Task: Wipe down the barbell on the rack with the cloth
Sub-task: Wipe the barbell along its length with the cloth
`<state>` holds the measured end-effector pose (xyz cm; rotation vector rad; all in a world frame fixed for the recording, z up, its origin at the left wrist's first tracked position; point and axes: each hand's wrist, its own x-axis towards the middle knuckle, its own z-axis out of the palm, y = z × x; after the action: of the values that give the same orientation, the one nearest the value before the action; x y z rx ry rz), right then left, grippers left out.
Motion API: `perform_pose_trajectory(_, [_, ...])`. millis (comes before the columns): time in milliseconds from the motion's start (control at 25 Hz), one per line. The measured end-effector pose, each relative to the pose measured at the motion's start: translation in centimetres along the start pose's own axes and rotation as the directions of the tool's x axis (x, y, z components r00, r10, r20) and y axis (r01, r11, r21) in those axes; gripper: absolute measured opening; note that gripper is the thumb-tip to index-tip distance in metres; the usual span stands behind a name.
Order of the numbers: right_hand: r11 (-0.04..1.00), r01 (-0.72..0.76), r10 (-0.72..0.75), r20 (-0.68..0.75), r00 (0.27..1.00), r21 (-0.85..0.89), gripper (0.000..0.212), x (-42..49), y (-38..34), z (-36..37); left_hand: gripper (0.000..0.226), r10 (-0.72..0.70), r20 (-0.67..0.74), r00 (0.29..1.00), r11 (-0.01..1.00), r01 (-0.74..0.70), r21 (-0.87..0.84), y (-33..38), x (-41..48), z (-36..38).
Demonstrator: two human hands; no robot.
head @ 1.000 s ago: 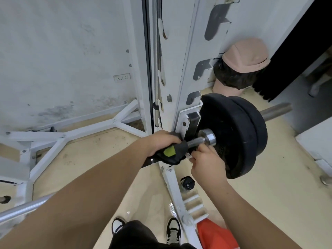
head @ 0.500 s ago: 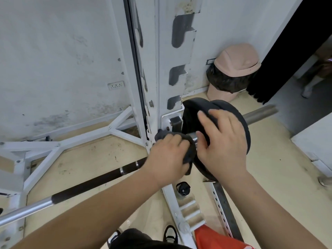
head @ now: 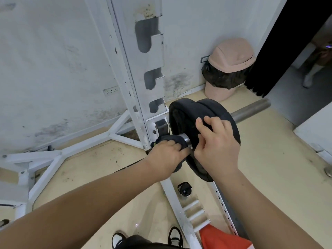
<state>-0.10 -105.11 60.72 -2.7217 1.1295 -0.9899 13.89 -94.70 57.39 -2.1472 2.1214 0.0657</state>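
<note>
The barbell rests in a low hook of the white rack upright [head: 143, 56]. Its bare sleeve end [head: 251, 110] sticks out to the right past two black weight plates [head: 186, 115]. My left hand [head: 167, 157] is shut on a dark cloth [head: 172, 139] with a green patch, wrapped over the bar just left of the steel collar [head: 185, 137]. My right hand [head: 213, 148] lies against the face of the inner plate, fingers curled over its upper part. My forearms hide most of the bar shaft to the left.
A pink lidded bin [head: 228, 69] with a black bag stands in the corner by the wall. A black bottle [head: 184, 189] sits on the floor beside the rack's base rail [head: 177, 209]. White rack braces [head: 59, 155] spread across the floor at left. My shoes [head: 174, 236] are below.
My left hand with the cloth has slid right along the bar, up to the collar. My right hand has left the bar and now rests on the plate. The view shifted rightward.
</note>
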Motion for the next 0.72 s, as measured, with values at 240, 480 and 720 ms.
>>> perform_pose_trajectory(240, [1.000,0.003,-0.003,-0.010,1.000,0.010,0.048,-0.2,0.2,0.0,0.049,-0.136,0.036,0.990,0.982,0.140,-0.127,-1.5,-4.4,0.3])
perform_pose_trajectory(480, [1.000,-0.011,0.012,-0.042,0.999,0.016,0.047,-0.2,0.1,0.4,0.057,-0.025,-0.064,0.998,0.993,0.017,-0.120,-2.3,-3.1,1.2])
perform_pose_trajectory(720, [0.999,-0.029,0.031,-0.039,0.999,0.035,0.048,0.1,-0.3,1.0,0.057,-0.109,-0.099,0.989,0.965,0.081,-0.249,-4.3,-10.8,2.9])
